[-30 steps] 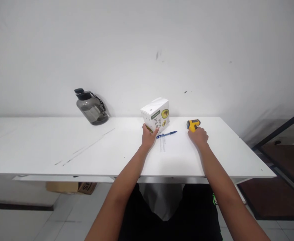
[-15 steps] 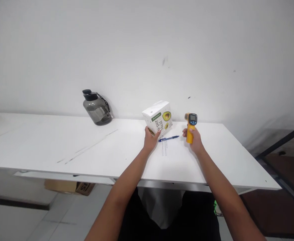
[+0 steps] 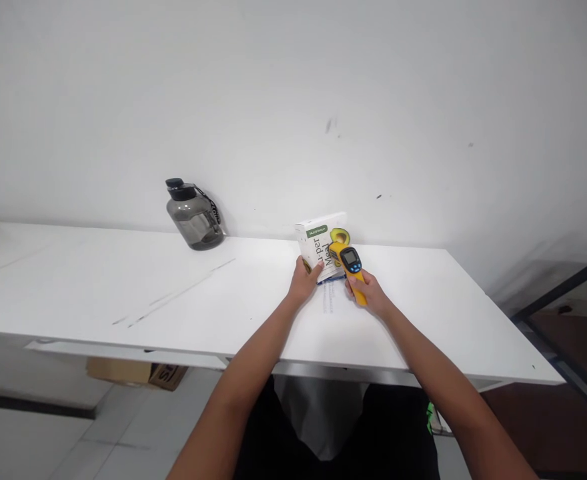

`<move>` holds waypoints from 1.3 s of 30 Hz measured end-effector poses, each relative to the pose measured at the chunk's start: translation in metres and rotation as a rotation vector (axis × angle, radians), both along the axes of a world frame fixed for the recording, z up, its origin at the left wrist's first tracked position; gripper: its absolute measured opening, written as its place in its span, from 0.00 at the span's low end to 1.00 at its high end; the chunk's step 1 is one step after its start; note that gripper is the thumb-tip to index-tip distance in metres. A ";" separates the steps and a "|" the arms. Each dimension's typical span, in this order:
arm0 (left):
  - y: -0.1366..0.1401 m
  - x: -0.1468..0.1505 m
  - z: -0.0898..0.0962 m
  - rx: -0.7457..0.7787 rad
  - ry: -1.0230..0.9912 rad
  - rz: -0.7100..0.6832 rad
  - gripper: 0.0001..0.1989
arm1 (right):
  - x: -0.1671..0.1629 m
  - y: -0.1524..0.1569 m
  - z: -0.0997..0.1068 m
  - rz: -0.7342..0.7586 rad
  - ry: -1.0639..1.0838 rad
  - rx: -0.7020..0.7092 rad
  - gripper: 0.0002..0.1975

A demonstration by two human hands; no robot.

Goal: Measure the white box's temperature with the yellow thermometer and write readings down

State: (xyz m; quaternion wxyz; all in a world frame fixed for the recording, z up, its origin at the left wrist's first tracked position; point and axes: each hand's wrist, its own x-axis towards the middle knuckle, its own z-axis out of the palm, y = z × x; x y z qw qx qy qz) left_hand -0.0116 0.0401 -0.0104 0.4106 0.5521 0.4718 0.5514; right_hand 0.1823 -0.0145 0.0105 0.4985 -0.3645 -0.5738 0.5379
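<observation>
My left hand point(image 3: 305, 279) grips the lower left of a white carton point(image 3: 318, 245) with avocado pictures and a green label, its printed face turned toward me. In my right hand point(image 3: 369, 291) is a yellow infrared thermometer point(image 3: 357, 278) with a dark screen and blue buttons. Its nose points up and left, right at the carton's front and overlapping it in view; whether they touch I cannot tell. A blue pen point(image 3: 327, 279) lies on the table below the carton, partly hidden by the carton and my right hand. Beside it are rows of faint writing point(image 3: 328, 298).
A grey translucent bottle point(image 3: 196, 220) with a black lid and strap stands at the back left of the white table point(image 3: 183, 293), near the wall. A cardboard box point(image 3: 123, 371) sits below the table. Dark metal bars point(image 3: 568, 285) stand at the right.
My right hand has brought the thermometer leftward and tilted it toward the carton. The carton has turned to face me more squarely and sits slightly lower and further right.
</observation>
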 end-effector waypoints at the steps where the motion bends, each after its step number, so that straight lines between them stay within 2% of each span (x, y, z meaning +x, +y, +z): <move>1: -0.001 0.000 0.000 -0.003 0.015 0.001 0.22 | 0.000 0.001 -0.001 0.005 -0.002 -0.003 0.21; 6: -0.004 -0.002 0.002 -0.027 0.080 0.007 0.23 | 0.002 0.002 -0.004 0.011 0.003 -0.022 0.21; 21: 0.001 0.002 -0.004 0.054 -0.095 -0.066 0.21 | 0.000 0.001 -0.003 0.047 0.003 -0.002 0.21; 39: 0.008 0.000 -0.013 0.070 -0.080 -0.064 0.23 | 0.001 0.001 -0.003 0.070 0.027 -0.032 0.20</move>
